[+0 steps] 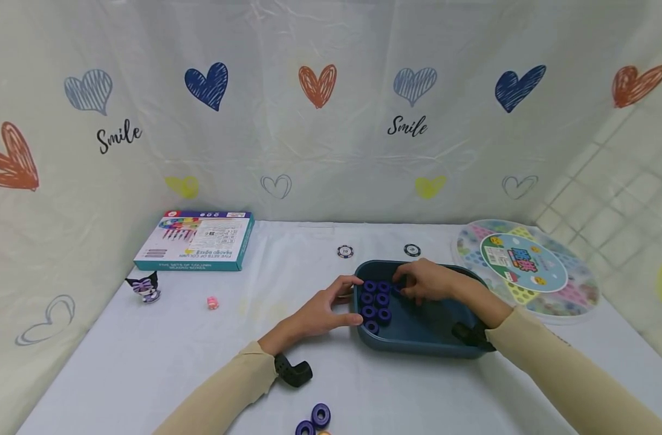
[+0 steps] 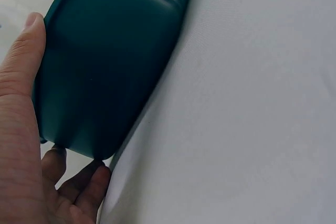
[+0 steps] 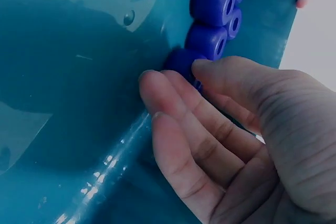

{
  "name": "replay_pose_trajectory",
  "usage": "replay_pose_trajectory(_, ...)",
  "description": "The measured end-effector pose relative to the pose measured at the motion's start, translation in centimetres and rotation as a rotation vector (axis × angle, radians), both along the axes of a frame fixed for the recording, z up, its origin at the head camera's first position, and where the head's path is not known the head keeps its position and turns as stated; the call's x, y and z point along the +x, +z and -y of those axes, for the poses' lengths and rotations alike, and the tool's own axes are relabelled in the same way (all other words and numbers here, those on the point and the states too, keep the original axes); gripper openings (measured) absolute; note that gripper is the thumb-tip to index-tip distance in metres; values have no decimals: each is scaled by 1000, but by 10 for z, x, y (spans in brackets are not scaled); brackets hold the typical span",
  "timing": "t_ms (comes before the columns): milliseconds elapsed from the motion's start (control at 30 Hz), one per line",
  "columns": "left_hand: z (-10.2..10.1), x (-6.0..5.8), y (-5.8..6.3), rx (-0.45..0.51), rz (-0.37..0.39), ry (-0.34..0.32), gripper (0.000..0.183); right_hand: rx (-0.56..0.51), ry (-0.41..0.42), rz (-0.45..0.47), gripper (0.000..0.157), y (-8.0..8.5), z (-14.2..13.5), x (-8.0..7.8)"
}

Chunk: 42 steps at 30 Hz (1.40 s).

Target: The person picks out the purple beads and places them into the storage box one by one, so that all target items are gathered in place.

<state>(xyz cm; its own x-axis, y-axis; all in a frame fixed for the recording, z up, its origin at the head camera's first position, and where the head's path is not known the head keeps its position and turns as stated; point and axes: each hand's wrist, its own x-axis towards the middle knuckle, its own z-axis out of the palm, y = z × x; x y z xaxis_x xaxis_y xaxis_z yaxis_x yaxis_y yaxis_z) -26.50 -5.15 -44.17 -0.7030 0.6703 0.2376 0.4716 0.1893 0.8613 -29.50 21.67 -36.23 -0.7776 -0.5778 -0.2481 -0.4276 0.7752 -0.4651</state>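
Observation:
A dark blue-green plastic tray (image 1: 418, 346) with rounded corners lies on the white-covered table. My left hand (image 1: 322, 311) holds its left end, with the thumb and fingers spread along the outside, as the left wrist view shows on the tray wall (image 2: 105, 66). Inside, several purple ring-shaped beads (image 1: 369, 312) stand in two columns along the left end. Reaching into the tray's far side, my right hand (image 1: 431, 281) pinches another purple bead (image 3: 181, 62) between thumb and fingers, right beside the others. Part of that bead is hidden by the fingertips.
Purple beads (image 1: 320, 415) lie at the near table edge, partly cut off. A boxed bead set (image 1: 200, 238), a small figurine (image 1: 146, 287) and a pink piece (image 1: 213, 302) are at left. Two chips (image 1: 345, 251) lie behind the tray; a round game board (image 1: 526, 263) is at right.

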Motion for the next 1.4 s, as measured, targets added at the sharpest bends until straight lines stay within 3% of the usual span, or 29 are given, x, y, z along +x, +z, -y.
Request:
replay_pose_trajectory(267, -1, 0, -1, -6, 3, 5, 70, -31, 36, -135, 21, 13, 0, 6)
replay_pose_trajectory(533, 1, 0, -1, -10, -1, 12, 67, -45, 82, -224, 19, 31, 16, 25)
replay_pose_trajectory(1033, 1, -1, -1, -17, 2, 6, 69, -55, 152, -326, 12, 38, 47, 81)
replay_pose_trajectory(1400, 1, -1, -2, -17, -28, 7, 67, -93, 351, -298, 9, 30, 91, 125)
